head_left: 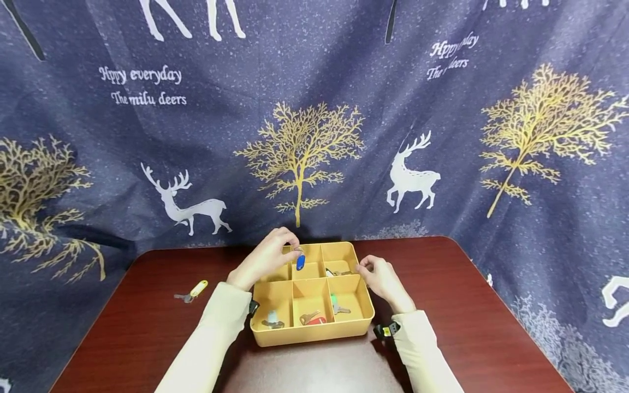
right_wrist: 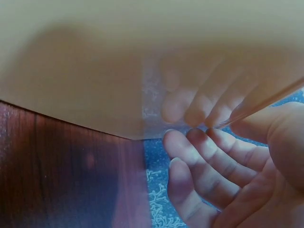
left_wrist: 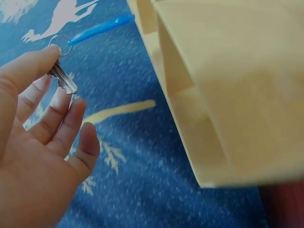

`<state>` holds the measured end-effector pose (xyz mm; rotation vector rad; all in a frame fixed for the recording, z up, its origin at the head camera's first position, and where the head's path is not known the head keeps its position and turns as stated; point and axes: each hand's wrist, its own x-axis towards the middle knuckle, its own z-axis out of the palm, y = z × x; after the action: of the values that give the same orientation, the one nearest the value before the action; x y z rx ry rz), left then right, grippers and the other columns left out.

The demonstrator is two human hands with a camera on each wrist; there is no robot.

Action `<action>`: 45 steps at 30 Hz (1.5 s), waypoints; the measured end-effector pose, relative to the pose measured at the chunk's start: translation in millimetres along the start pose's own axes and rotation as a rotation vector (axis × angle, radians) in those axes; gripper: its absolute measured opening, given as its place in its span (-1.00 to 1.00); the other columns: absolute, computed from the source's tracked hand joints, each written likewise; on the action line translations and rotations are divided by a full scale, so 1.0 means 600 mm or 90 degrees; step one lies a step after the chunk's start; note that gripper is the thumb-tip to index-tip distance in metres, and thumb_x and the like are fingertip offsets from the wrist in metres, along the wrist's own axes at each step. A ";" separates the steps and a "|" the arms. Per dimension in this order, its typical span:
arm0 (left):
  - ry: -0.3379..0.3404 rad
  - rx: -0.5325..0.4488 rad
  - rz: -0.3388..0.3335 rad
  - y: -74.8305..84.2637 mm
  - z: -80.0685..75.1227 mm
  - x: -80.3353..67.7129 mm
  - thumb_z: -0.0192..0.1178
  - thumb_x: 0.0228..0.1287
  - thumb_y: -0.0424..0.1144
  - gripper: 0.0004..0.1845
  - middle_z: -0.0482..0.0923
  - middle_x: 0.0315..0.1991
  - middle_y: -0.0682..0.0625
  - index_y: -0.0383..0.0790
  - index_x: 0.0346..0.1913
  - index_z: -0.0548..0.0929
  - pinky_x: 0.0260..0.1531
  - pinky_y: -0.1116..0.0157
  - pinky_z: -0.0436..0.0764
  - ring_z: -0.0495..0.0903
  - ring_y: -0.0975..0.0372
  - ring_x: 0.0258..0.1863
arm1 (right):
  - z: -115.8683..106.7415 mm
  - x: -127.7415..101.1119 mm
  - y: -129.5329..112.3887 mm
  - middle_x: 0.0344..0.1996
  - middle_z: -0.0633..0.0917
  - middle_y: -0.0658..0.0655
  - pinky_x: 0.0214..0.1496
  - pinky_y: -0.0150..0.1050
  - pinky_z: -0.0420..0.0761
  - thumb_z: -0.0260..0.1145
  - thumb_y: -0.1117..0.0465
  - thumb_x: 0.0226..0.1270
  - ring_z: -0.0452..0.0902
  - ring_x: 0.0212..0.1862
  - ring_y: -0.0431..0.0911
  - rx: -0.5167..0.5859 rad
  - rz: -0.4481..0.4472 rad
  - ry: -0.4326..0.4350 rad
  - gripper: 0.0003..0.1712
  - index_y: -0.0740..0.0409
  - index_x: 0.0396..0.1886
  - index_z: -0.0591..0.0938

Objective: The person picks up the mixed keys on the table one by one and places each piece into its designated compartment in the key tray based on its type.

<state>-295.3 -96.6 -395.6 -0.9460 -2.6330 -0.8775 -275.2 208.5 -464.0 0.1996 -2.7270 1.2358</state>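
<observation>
My left hand (head_left: pixel 275 252) is over the back row of a yellow divided box (head_left: pixel 314 334). Its thumb and fingers pinch the ring of a key (left_wrist: pixel 65 80) with a blue tag (head_left: pixel 301 262), which dangles above the back middle compartment. In the left wrist view, the other fingers are loosely bent. At the box's right side, my right hand (head_left: pixel 383 279) holds the wall near the rim, with its fingertips against the outer face in the right wrist view. The thumb tip is partly hidden there.
A key with a yellow tag (head_left: pixel 199 288) lies on the brown table (head_left: pixel 147 327), left of the box. Inside the box are keys with a red tag (head_left: pixel 317 321), a green tag (head_left: pixel 334 300), and a pale tag (head_left: pixel 272 316), plus a key (head_left: pixel 341 273) at back right. Patterned cloth (head_left: pixel 314 65) hangs behind.
</observation>
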 end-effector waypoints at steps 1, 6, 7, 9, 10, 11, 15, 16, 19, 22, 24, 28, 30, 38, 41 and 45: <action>-0.011 0.001 0.000 0.000 0.004 0.002 0.32 0.29 -0.21 -0.87 0.47 -0.27 0.06 -0.09 -0.36 0.57 -0.08 0.17 0.43 0.43 0.11 -0.15 | 0.001 0.000 0.000 -0.66 0.55 -0.02 -0.43 -0.22 0.50 0.34 0.18 0.34 0.51 -0.59 -0.15 0.000 -0.001 0.001 -0.86 0.09 -0.41 0.60; -0.060 0.013 -0.003 0.002 0.019 0.009 0.32 0.29 -0.22 -0.87 0.45 -0.27 0.05 -0.07 -0.35 0.55 -0.12 0.17 0.43 0.42 0.09 -0.16 | 0.005 0.001 0.001 -0.66 0.52 -0.02 -0.44 -0.22 0.47 0.33 0.17 0.34 0.46 -0.58 -0.15 -0.004 -0.015 0.000 -0.86 0.10 -0.40 0.60; -0.068 0.020 0.000 0.002 0.021 0.011 0.32 0.29 -0.22 -0.86 0.45 -0.27 0.06 -0.07 -0.36 0.55 -0.12 0.16 0.43 0.42 0.09 -0.17 | 0.005 0.001 0.002 -0.66 0.52 -0.02 -0.44 -0.23 0.47 0.33 0.17 0.34 0.45 -0.58 -0.16 -0.007 -0.015 0.000 -0.86 0.10 -0.40 0.60; -0.084 0.032 0.006 0.001 0.026 0.016 0.31 0.30 -0.21 -0.86 0.44 -0.28 0.04 -0.06 -0.36 0.54 -0.13 0.15 0.41 0.41 0.10 -0.18 | 0.005 0.001 0.002 -0.65 0.52 -0.03 -0.44 -0.23 0.47 0.33 0.17 0.33 0.46 -0.58 -0.16 -0.011 -0.012 0.003 -0.86 0.09 -0.41 0.61; -0.092 0.040 0.009 0.001 0.028 0.018 0.30 0.31 -0.20 -0.86 0.45 -0.28 0.03 -0.05 -0.36 0.54 -0.13 0.15 0.40 0.40 0.11 -0.18 | 0.005 0.000 0.003 -0.65 0.53 -0.03 -0.45 -0.23 0.48 0.33 0.17 0.33 0.47 -0.58 -0.16 -0.010 -0.009 0.003 -0.87 0.09 -0.41 0.61; -0.099 0.051 0.013 0.001 0.030 0.021 0.29 0.32 -0.20 -0.86 0.44 -0.29 0.03 -0.05 -0.36 0.54 -0.14 0.15 0.40 0.39 0.13 -0.19 | 0.004 0.000 0.003 -0.65 0.53 -0.03 -0.45 -0.23 0.48 0.33 0.18 0.33 0.47 -0.58 -0.16 -0.009 -0.007 0.004 -0.87 0.09 -0.41 0.60; -0.134 0.084 0.014 0.000 0.038 0.033 0.28 0.33 -0.19 -0.88 0.46 -0.28 0.00 -0.04 -0.33 0.54 -0.13 0.12 0.39 0.39 0.14 -0.19 | 0.003 0.000 0.004 -0.68 0.53 -0.02 -0.47 -0.24 0.52 0.33 0.18 0.35 0.51 -0.60 -0.15 0.005 0.000 0.003 -0.86 0.11 -0.40 0.60; -0.145 0.093 0.011 0.000 0.041 0.035 0.28 0.33 -0.19 -0.89 0.46 -0.27 0.02 -0.04 -0.32 0.55 -0.12 0.11 0.40 0.40 0.14 -0.19 | 0.002 0.000 0.004 -0.68 0.53 -0.02 -0.47 -0.24 0.52 0.33 0.17 0.35 0.51 -0.60 -0.15 0.006 0.002 0.002 -0.86 0.11 -0.39 0.60; -0.182 0.120 -0.003 0.001 0.048 0.041 0.27 0.34 -0.18 -0.90 0.44 -0.28 0.07 -0.02 -0.31 0.56 -0.10 0.10 0.38 0.40 0.14 -0.18 | 0.001 -0.001 0.004 -0.69 0.53 -0.02 -0.48 -0.24 0.52 0.33 0.17 0.35 0.51 -0.61 -0.15 0.007 0.009 0.005 -0.85 0.11 -0.40 0.60; -0.204 0.143 -0.012 0.002 0.055 0.046 0.27 0.34 -0.19 -0.88 0.41 -0.30 0.10 0.00 -0.35 0.55 -0.11 0.08 0.35 0.38 0.14 -0.20 | 0.002 -0.001 0.005 -0.67 0.55 -0.03 -0.47 -0.24 0.51 0.33 0.19 0.34 0.50 -0.61 -0.17 -0.005 0.006 0.011 -0.86 0.11 -0.40 0.60; -0.212 0.151 -0.016 0.001 0.060 0.049 0.28 0.33 -0.21 -0.85 0.39 -0.33 0.10 -0.01 -0.38 0.53 -0.13 0.09 0.34 0.37 0.14 -0.23 | 0.003 -0.002 0.004 -0.66 0.55 -0.03 -0.46 -0.24 0.51 0.33 0.20 0.34 0.50 -0.60 -0.17 -0.006 0.003 0.012 -0.87 0.11 -0.40 0.60; -0.229 0.158 -0.014 -0.003 0.073 0.055 0.30 0.30 -0.24 -0.84 0.38 -0.34 0.11 -0.04 -0.39 0.53 -0.14 0.11 0.35 0.38 0.14 -0.22 | 0.006 -0.001 0.003 -0.66 0.54 -0.03 -0.46 -0.23 0.50 0.33 0.19 0.34 0.49 -0.60 -0.17 -0.016 -0.005 0.011 -0.87 0.10 -0.39 0.60; -0.244 0.163 -0.007 -0.005 0.081 0.058 0.31 0.29 -0.26 -0.85 0.42 -0.33 0.12 -0.06 -0.39 0.55 -0.13 0.13 0.38 0.41 0.15 -0.20 | 0.006 0.000 0.003 -0.66 0.53 -0.03 -0.46 -0.23 0.49 0.33 0.18 0.33 0.47 -0.60 -0.16 -0.022 -0.007 0.017 -0.87 0.09 -0.40 0.60; -0.298 0.221 -0.005 -0.008 0.112 0.064 0.32 0.23 -0.37 -0.86 0.46 -0.35 0.13 -0.09 -0.41 0.60 -0.24 0.28 0.47 0.44 0.27 -0.32 | 0.007 0.002 0.007 -0.66 0.53 -0.05 -0.47 -0.23 0.47 0.34 0.19 0.32 0.45 -0.60 -0.17 -0.023 -0.013 0.021 -0.88 0.08 -0.41 0.61; -0.310 0.248 -0.007 -0.012 0.118 0.066 0.31 0.23 -0.37 -0.79 0.41 -0.41 0.13 -0.06 -0.48 0.54 -0.31 0.28 0.42 0.37 0.28 -0.38 | 0.009 0.003 0.009 -0.66 0.52 -0.05 -0.47 -0.23 0.46 0.34 0.19 0.32 0.43 -0.60 -0.16 -0.024 -0.016 0.022 -0.88 0.07 -0.42 0.61; -0.319 0.276 -0.015 -0.016 0.124 0.071 0.29 0.24 -0.38 -0.72 0.37 -0.45 0.12 -0.03 -0.52 0.46 -0.33 0.27 0.38 0.32 0.27 -0.41 | 0.009 0.004 0.012 -0.66 0.52 -0.05 -0.45 -0.22 0.45 0.33 0.19 0.31 0.42 -0.58 -0.16 -0.027 -0.017 0.024 -0.88 0.07 -0.42 0.61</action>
<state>-334.0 -36.1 -443.6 -1.1223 -3.0536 -0.0442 -279.0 209.0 -472.3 0.2043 -2.7061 1.1615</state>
